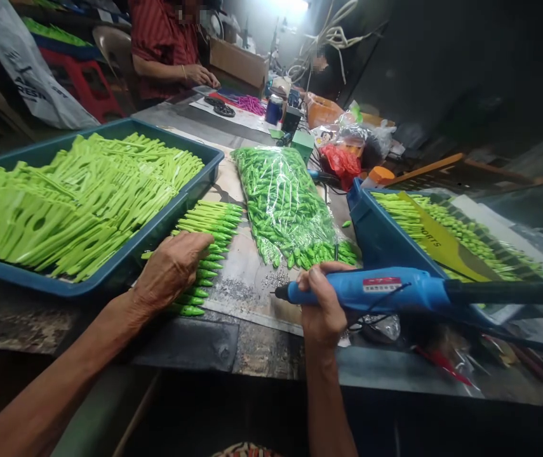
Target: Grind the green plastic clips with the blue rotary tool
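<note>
My left hand (pixel 171 270) lies on a fanned row of bright green plastic pieces (pixel 209 244), which partly hides the row. My right hand (pixel 321 298) is wrapped around a corded blue electric hand tool (pixel 371 289), its narrow tip pointing left above a worn work mat (pixel 247 285). The tip touches nothing that I can see. A clear plastic bag of small green pieces (pixel 285 203) lies just beyond that hand. A blue tray (pixel 61 284) of flat green plastic parts sits left of my left hand, its rim close to my wrist.
A second blue tray (pixel 376 238) holding green pieces and a yellow card stands at the right. Beyond, a co-worker's hand (pixel 202 76) rests on the table near pink pieces, black discs and a carton. Bags, cables and a red-handled tool lie around the table.
</note>
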Action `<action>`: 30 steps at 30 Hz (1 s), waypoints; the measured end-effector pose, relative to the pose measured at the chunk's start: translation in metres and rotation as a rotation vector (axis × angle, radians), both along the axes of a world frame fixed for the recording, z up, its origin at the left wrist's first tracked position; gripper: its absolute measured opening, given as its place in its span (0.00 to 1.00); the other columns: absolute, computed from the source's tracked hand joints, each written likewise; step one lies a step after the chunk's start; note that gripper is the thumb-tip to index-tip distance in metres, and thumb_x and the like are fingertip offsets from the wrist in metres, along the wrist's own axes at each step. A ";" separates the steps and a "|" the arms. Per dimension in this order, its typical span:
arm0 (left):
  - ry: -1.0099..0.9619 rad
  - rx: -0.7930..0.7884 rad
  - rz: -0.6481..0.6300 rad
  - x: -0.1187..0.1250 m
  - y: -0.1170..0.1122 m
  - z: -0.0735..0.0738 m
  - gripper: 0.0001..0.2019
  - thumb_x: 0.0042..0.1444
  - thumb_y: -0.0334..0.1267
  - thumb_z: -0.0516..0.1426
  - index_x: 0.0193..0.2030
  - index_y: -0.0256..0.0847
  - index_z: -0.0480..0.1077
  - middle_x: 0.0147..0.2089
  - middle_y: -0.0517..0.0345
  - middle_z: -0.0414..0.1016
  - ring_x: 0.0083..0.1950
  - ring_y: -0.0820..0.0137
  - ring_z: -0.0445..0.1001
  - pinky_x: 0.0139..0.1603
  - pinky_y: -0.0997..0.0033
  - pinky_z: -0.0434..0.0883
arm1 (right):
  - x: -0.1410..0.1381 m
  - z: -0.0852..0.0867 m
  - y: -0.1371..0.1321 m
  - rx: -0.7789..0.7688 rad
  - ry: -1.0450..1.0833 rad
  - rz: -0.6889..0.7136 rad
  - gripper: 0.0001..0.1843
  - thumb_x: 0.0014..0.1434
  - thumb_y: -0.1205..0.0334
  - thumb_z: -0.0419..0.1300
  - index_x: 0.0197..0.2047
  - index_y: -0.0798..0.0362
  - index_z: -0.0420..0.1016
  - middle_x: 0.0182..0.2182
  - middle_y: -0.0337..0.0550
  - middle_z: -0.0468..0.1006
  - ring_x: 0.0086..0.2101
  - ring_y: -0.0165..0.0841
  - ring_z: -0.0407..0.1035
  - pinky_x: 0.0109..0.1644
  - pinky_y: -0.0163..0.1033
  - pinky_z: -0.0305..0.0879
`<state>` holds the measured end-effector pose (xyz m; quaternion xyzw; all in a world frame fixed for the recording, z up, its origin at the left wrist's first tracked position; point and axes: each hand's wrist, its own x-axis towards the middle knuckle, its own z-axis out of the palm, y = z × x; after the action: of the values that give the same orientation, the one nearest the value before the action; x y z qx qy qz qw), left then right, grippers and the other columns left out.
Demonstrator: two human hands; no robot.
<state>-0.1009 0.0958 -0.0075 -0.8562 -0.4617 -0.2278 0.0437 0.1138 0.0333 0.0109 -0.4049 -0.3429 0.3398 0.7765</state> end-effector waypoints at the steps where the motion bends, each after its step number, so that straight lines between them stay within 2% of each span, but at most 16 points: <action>1: -0.015 0.004 0.001 0.001 -0.001 0.002 0.14 0.55 0.26 0.44 0.44 0.32 0.66 0.37 0.46 0.72 0.42 0.60 0.69 0.45 0.61 0.67 | -0.002 -0.001 0.003 0.007 -0.006 -0.015 0.14 0.47 0.66 0.61 0.37 0.52 0.62 0.24 0.30 0.66 0.21 0.23 0.62 0.29 0.35 0.61; 7: -0.216 -0.053 0.016 0.013 -0.020 0.018 0.12 0.55 0.29 0.45 0.43 0.38 0.65 0.39 0.48 0.71 0.44 0.60 0.68 0.49 0.61 0.65 | -0.006 -0.005 0.006 0.014 -0.035 -0.023 0.13 0.48 0.65 0.61 0.37 0.53 0.64 0.24 0.31 0.66 0.22 0.24 0.63 0.32 0.36 0.62; 10: -0.413 -0.134 0.045 0.025 -0.035 0.029 0.11 0.54 0.31 0.48 0.43 0.41 0.66 0.41 0.50 0.71 0.46 0.60 0.68 0.50 0.61 0.63 | -0.006 -0.006 0.005 0.011 -0.039 0.003 0.13 0.48 0.65 0.61 0.38 0.52 0.63 0.23 0.31 0.66 0.22 0.24 0.63 0.32 0.35 0.61; 12: -0.580 -0.209 0.075 0.031 -0.045 0.036 0.09 0.54 0.36 0.52 0.41 0.42 0.67 0.41 0.52 0.72 0.43 0.61 0.69 0.47 0.63 0.64 | -0.005 -0.007 0.003 0.005 -0.033 0.026 0.13 0.48 0.64 0.61 0.37 0.51 0.63 0.23 0.31 0.65 0.22 0.24 0.62 0.31 0.35 0.61; 14: -0.726 -0.368 0.131 0.036 -0.054 0.040 0.08 0.53 0.40 0.54 0.39 0.42 0.68 0.35 0.55 0.72 0.36 0.64 0.69 0.39 0.68 0.65 | -0.006 -0.006 0.001 -0.004 -0.024 0.050 0.13 0.48 0.64 0.61 0.37 0.51 0.62 0.23 0.31 0.64 0.22 0.24 0.62 0.30 0.35 0.60; 17: -0.943 -0.730 0.160 0.039 -0.067 0.041 0.09 0.53 0.45 0.55 0.34 0.42 0.68 0.28 0.61 0.66 0.30 0.71 0.65 0.32 0.74 0.63 | -0.007 -0.006 0.000 -0.003 -0.022 0.066 0.12 0.48 0.64 0.60 0.37 0.50 0.62 0.22 0.31 0.63 0.22 0.24 0.61 0.31 0.36 0.60; 20: -1.245 -1.086 0.124 0.043 -0.079 0.038 0.11 0.52 0.47 0.57 0.34 0.42 0.66 0.31 0.62 0.66 0.33 0.73 0.65 0.34 0.77 0.65 | -0.007 -0.005 0.001 0.014 -0.025 0.053 0.13 0.48 0.64 0.60 0.37 0.49 0.62 0.22 0.30 0.63 0.21 0.25 0.60 0.29 0.36 0.59; 22: -1.415 -1.259 0.097 0.049 -0.087 0.035 0.11 0.51 0.45 0.58 0.35 0.41 0.65 0.31 0.62 0.66 0.34 0.74 0.66 0.36 0.78 0.66 | -0.006 -0.005 0.002 0.014 -0.022 0.049 0.13 0.48 0.64 0.60 0.36 0.49 0.62 0.22 0.31 0.62 0.21 0.26 0.60 0.29 0.36 0.59; 24: -1.516 -1.379 0.043 0.056 -0.093 0.031 0.09 0.52 0.43 0.58 0.35 0.42 0.63 0.28 0.63 0.67 0.31 0.74 0.67 0.34 0.76 0.68 | -0.006 -0.005 0.002 0.004 -0.013 0.054 0.12 0.48 0.64 0.60 0.36 0.49 0.62 0.23 0.32 0.63 0.22 0.26 0.60 0.29 0.37 0.59; 26: -1.565 -1.452 0.011 0.065 -0.097 0.026 0.10 0.53 0.43 0.57 0.36 0.43 0.60 0.23 0.64 0.66 0.26 0.73 0.68 0.26 0.75 0.68 | -0.005 -0.003 -0.001 -0.006 -0.006 0.065 0.11 0.49 0.65 0.60 0.37 0.49 0.62 0.23 0.32 0.63 0.22 0.26 0.60 0.31 0.37 0.59; 28: -1.595 -1.505 0.054 0.074 -0.099 0.021 0.12 0.51 0.43 0.58 0.36 0.43 0.59 0.21 0.64 0.66 0.20 0.72 0.67 0.16 0.77 0.63 | -0.004 0.000 -0.004 -0.015 -0.003 0.079 0.11 0.50 0.66 0.59 0.38 0.49 0.62 0.23 0.32 0.63 0.23 0.26 0.60 0.32 0.37 0.59; 30: -1.621 -1.526 0.121 0.081 -0.099 0.015 0.13 0.49 0.42 0.60 0.34 0.41 0.59 0.21 0.63 0.67 0.17 0.74 0.65 0.12 0.81 0.56 | -0.003 0.002 -0.008 -0.014 -0.004 0.088 0.11 0.51 0.66 0.58 0.38 0.49 0.62 0.23 0.31 0.63 0.23 0.25 0.60 0.34 0.36 0.59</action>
<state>-0.0199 -0.0035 0.0077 -0.2327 -0.4137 -0.3734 -0.7970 0.1106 0.0252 0.0133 -0.3953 -0.3596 0.3754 0.7573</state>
